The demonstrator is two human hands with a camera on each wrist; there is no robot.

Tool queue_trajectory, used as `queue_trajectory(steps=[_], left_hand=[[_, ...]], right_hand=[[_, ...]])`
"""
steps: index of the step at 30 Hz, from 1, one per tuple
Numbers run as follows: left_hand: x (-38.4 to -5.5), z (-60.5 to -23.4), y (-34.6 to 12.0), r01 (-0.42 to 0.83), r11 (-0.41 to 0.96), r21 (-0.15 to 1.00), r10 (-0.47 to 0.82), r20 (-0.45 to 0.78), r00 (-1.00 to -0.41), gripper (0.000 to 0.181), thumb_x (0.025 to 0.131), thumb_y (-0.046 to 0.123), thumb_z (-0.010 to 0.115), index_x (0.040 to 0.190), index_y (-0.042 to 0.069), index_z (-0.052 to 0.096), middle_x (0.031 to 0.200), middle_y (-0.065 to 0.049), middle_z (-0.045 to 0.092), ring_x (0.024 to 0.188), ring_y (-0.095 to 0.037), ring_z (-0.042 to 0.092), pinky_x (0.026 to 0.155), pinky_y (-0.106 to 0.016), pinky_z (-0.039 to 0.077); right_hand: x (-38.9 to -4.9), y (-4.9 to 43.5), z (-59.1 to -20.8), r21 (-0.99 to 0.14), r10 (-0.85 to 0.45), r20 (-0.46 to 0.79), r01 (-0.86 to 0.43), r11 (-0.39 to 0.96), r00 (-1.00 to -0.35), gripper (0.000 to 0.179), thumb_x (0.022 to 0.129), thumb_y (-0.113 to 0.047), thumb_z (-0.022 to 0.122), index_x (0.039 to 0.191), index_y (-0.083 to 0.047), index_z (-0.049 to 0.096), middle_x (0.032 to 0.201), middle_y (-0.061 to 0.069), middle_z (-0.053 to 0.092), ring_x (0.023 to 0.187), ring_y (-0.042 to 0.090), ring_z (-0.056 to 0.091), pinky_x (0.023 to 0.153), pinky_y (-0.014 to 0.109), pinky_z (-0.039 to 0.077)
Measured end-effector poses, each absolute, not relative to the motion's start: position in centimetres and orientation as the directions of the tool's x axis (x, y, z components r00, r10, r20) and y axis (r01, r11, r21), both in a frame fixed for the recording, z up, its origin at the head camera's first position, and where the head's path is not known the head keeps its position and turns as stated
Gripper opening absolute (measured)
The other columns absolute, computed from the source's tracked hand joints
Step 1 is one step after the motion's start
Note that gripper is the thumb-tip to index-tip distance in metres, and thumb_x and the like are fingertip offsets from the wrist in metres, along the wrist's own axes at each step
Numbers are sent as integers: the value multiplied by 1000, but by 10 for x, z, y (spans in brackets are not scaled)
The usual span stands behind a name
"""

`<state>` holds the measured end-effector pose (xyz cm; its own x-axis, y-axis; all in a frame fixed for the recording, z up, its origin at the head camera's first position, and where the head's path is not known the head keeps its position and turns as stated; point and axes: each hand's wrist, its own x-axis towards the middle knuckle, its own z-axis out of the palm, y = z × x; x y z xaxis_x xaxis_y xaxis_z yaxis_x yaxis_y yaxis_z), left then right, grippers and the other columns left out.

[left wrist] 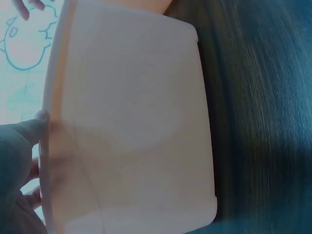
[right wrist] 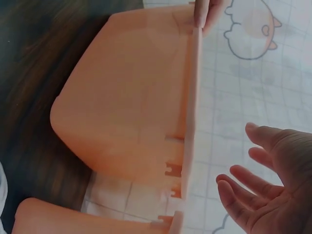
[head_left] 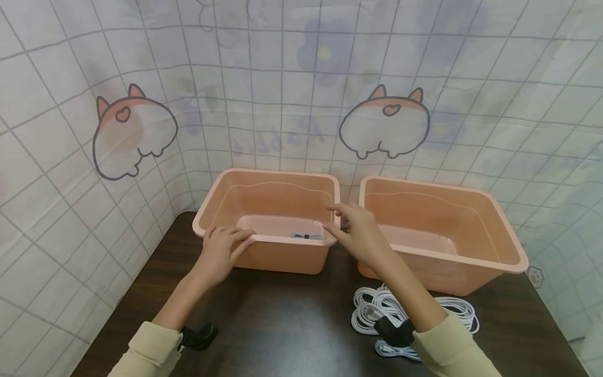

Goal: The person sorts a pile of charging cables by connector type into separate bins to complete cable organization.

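Note:
Two peach plastic bins stand side by side in the head view. My left hand [head_left: 223, 248] holds the front rim of the left bin [head_left: 278, 256], near its left corner. In the left wrist view the thumb [left wrist: 36, 124] lies at the rim, with other fingers partly hidden behind it. A small tied cable bundle [head_left: 306, 236] lies inside this bin, at the front right. Over the bin's right end, my right hand [head_left: 360, 233] hovers with loosely bent, spread fingers and nothing in them; the right wrist view shows that hand [right wrist: 273, 180] apart from the rim.
The right bin [head_left: 443, 267] shows a bare floor. Before it on the dark wooden table [head_left: 282, 319] lie coiled white cables [head_left: 377, 309] and a smaller tied cable [head_left: 395, 350], partly covered by the right forearm. A grid-patterned curtain [head_left: 282, 104] hangs behind the bins.

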<state>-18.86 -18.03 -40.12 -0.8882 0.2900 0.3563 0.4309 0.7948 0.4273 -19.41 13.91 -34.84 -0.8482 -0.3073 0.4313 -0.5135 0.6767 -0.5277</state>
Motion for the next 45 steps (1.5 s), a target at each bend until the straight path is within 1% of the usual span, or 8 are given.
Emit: queue_trajectory(steps=[8,14,19,24,28,33,37,45], left_hand=[[-188,-400,-185,459,844,278,357,347,-867,29,105,23,64,130,9,74,124,-15,75,120,-42,65,110,-71,35],[-191,-398,-186,477,842,252,375,362,-853,33,106,25,64,137,13,69,124,-12,76,117,-40,67,103,-69,42],[-192,-398,-190,498,839,220,378,423,-824,29,103,23,68,129,11,72,117,-14,74,111,-42,68,94,-69,49],[-191,-398,-195,495,848,189,380,434,-817,23,102,24,69,120,11,75,113,-12,75,109,-38,70,95,-70,48],[-190,-398,-198,487,850,201,374,421,-826,23,102,24,69,120,11,76,111,-12,76,108,-36,70,97,-69,47],[-190,-399,-198,480,850,216,360,427,-830,22,102,23,70,119,11,76,110,-13,77,106,-37,70,96,-69,47],[-189,-400,-198,472,851,230,343,436,-832,22,100,21,71,119,10,77,109,-14,76,105,-40,70,95,-69,47],[-189,-399,-196,478,838,263,335,444,-831,23,99,18,72,119,7,78,111,-15,77,107,-42,70,95,-68,47]], right_hand=[[-168,160,-357,-542,-249,412,-456,705,-876,37,93,-9,81,127,1,71,110,19,73,96,36,69,80,49,61],[-150,182,-369,-535,-244,449,-477,697,-860,36,90,-5,83,123,2,71,111,19,73,100,36,71,78,48,63],[-135,201,-380,-498,-233,473,-476,725,-849,36,88,-7,85,121,-3,73,107,13,75,93,30,72,73,46,63],[-120,217,-389,-456,-199,503,-454,765,-841,35,87,-7,86,119,-5,75,102,9,77,89,26,73,70,43,63],[-111,231,-397,-429,-175,526,-437,791,-832,38,83,-5,88,119,-7,76,101,8,77,86,26,74,67,41,64],[-101,249,-408,-421,-145,514,-396,816,-845,38,82,-3,89,118,-6,76,101,9,77,84,28,73,66,42,64],[-95,266,-420,-410,-128,496,-362,837,-859,39,80,-1,89,116,-5,75,101,9,76,82,31,74,65,38,63],[-87,296,-446,-369,-94,482,-300,880,-871,41,78,0,90,116,-6,75,104,11,76,83,33,72,63,40,61]])
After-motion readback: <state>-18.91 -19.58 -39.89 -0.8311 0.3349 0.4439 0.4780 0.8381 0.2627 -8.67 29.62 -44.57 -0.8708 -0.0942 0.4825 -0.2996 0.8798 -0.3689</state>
